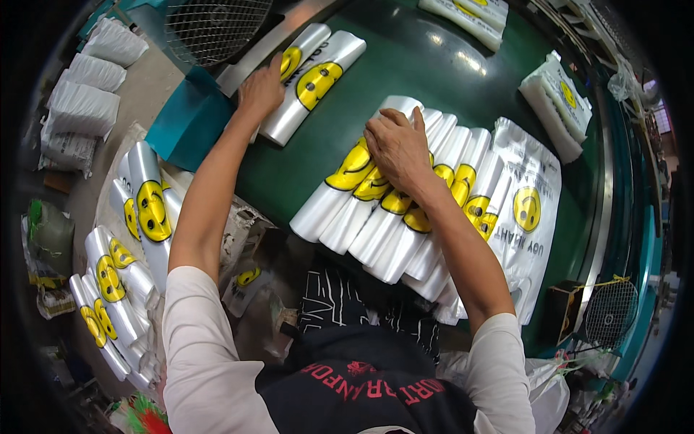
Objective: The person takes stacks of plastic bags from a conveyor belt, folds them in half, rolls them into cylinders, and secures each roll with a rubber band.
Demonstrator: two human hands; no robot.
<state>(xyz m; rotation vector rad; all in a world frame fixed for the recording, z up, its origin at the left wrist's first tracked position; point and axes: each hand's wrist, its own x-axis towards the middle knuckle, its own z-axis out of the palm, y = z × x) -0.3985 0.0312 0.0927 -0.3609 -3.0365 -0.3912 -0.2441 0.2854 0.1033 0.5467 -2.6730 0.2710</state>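
Note:
At the left side of the green table (426, 61), my left hand (262, 90) is closed over a rolled bundle of white plastic bags (312, 40) with a yellow smiling face. Its fingertips are partly hidden. Just right of it lies a second bag roll (318, 85). My right hand (399, 148) rests with spread fingers on top of an overlapping row of similar bag rolls (390, 217). The row slants down to the right, where a flat stack of bags (528, 210) lies beside it. My right forearm covers part of the row.
Bag stacks lie at the table's far edge (473, 22) and right side (560, 101). More bag rolls (119, 289) are piled low at left. A fan guard (210, 29) and teal panel (189, 119) border the left; another fan (611, 315) stands at right. White packs (83, 108) sit farther left.

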